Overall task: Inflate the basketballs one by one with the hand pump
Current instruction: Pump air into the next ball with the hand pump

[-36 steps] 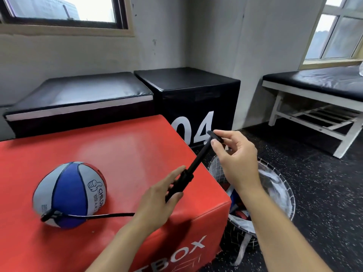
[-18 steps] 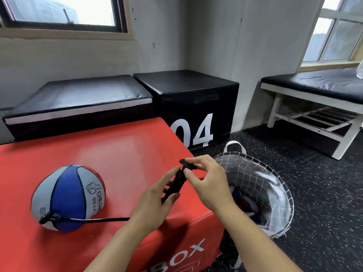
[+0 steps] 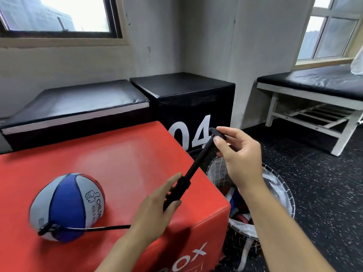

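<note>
A blue, white and red basketball (image 3: 66, 207) lies on the red box (image 3: 110, 165), partly soft at its base. A thin black hose (image 3: 94, 229) runs from its valve to the black hand pump (image 3: 177, 192). My left hand (image 3: 155, 205) grips the pump's barrel over the box's right corner. My right hand (image 3: 238, 154) pinches the pump's T-handle (image 3: 217, 133), and the piston rod (image 3: 200, 158) is drawn out between the two hands.
A mesh basket (image 3: 275, 185) holding more balls stands on the dark floor right of the red box. Behind are a black box marked 04 (image 3: 188, 107), a low black padded box (image 3: 78, 107) and a white-framed bench (image 3: 314, 95) at the right wall.
The handle was pushed in to the barrel half a second ago. My right hand has since pulled it up and out to the right, drawing the rod out again.
</note>
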Available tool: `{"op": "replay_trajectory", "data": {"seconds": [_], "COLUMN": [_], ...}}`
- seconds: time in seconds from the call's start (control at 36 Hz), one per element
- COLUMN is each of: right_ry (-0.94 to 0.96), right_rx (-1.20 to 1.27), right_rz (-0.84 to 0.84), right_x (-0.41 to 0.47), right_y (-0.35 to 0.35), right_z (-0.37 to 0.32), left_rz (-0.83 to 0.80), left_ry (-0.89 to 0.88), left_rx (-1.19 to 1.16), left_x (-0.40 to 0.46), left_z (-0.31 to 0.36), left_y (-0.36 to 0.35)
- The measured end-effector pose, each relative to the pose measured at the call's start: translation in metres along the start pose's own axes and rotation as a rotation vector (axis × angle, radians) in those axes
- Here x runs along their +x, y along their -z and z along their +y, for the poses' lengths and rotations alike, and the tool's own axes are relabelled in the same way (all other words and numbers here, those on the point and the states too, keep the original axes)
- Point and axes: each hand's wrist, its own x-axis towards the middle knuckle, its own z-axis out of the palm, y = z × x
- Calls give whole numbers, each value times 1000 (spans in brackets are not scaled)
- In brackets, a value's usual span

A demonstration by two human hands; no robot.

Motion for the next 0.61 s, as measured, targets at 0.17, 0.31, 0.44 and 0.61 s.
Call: {"op": "replay_trajectory", "data": {"seconds": [0.17, 0.31, 0.44, 0.61], "right_ry": [120, 168, 143, 121], "right_rx": [-157, -200, -228, -257], "right_rz": [-67, -168, -245, -345], "right_x": [-16, -35, -47, -61], "right_y": [-20, -41, -53, -62], "right_z": [-13, -10, 3, 13], "left_rz": [28, 42, 56, 85], "left_ry": [34, 32, 38, 28], "left_rx": [-50, -79, -83, -81], "left_x": [-2, -3, -3, -1], "left_z": [-9, -13, -12, -5], "left_y": [10, 16, 18, 12]}}
